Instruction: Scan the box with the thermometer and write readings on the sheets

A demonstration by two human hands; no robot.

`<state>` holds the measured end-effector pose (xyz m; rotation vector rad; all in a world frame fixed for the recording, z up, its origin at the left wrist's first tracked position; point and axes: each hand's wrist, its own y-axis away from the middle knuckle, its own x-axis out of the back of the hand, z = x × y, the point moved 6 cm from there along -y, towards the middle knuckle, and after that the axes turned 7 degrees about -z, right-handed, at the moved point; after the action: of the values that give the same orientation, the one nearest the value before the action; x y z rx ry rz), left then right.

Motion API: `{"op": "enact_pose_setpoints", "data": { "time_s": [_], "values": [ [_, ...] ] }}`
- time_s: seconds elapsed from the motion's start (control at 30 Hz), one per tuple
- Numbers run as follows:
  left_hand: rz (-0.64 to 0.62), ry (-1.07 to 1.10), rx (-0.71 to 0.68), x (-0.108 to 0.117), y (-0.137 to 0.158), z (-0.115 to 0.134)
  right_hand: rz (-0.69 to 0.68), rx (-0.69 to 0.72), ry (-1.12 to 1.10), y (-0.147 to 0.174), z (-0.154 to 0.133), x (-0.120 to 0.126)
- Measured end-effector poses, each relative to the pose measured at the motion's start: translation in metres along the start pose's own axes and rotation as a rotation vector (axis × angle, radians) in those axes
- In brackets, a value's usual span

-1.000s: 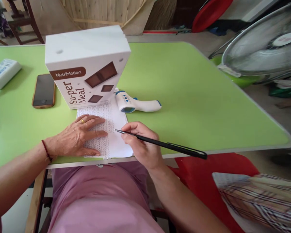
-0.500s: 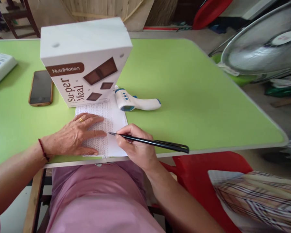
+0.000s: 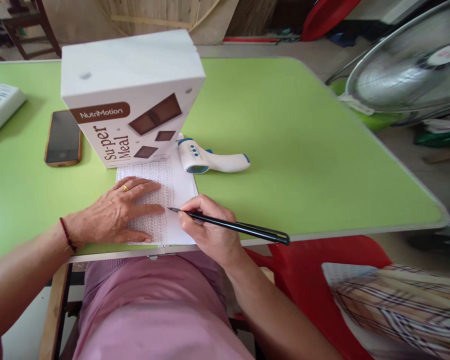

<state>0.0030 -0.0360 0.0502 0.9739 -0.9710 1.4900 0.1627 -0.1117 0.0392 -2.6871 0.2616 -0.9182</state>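
Note:
My left hand (image 3: 122, 210) lies flat with fingers spread on a sheet of paper (image 3: 182, 192) covered in rows of small handwriting. A ring and a dark red cord bracelet are on that hand and wrist. In my right hand (image 3: 212, 227) a black pen (image 3: 243, 228) is gripped, its tip at the right end of the written rows, close to my left index finger. Beyond the paper stands a white NutriMotion box (image 3: 142, 100), covering the sheet's far end. A white and blue infrared thermometer (image 3: 213, 160) lies at the paper's upper right.
A smartphone (image 3: 63, 139) in a brown case and a white device (image 3: 2, 107) lie to the left on the green table (image 3: 303, 150). Right of the table are a large fan (image 3: 408, 65) and a red chair (image 3: 322, 275) with plaid cloth (image 3: 405, 305) on it.
The pen's back end has tilted slightly down and left, while its tip stays at almost the same spot on the paper. My left hand keeps its place. The view has shifted slightly.

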Motion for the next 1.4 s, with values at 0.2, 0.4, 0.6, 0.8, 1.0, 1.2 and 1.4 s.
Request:
{"op": "enact_pose_setpoints", "data": {
  "time_s": [0.2,0.4,0.6,0.8,1.0,1.2,1.4],
  "values": [
    [-0.006,0.002,-0.003,0.0003,0.0002,0.0001,0.044,-0.061,-0.018,0.0003,0.0026,0.0022],
    [-0.002,-0.001,-0.009,-0.0002,0.0009,0.0000,0.028,-0.080,-0.007,-0.0011,0.0039,0.0010],
    [-0.005,0.001,-0.009,-0.0007,0.0003,-0.0005,0.004,-0.056,-0.016,-0.0008,0.0038,-0.0004],
    [-0.007,0.015,0.000,-0.0015,0.0005,-0.0018,0.033,-0.015,-0.034,-0.0002,0.0016,0.0008],
    [-0.003,0.023,-0.001,-0.0003,0.0005,-0.0020,0.047,-0.025,-0.007,0.0002,0.0021,0.0028],
    [-0.011,0.011,-0.004,0.0004,0.0004,-0.0004,0.048,-0.020,0.014,0.0005,0.0018,0.0026],
    [-0.019,0.033,0.008,0.0009,-0.0007,-0.0006,0.057,0.032,0.030,-0.0004,-0.0007,0.0021]
  ]
}}
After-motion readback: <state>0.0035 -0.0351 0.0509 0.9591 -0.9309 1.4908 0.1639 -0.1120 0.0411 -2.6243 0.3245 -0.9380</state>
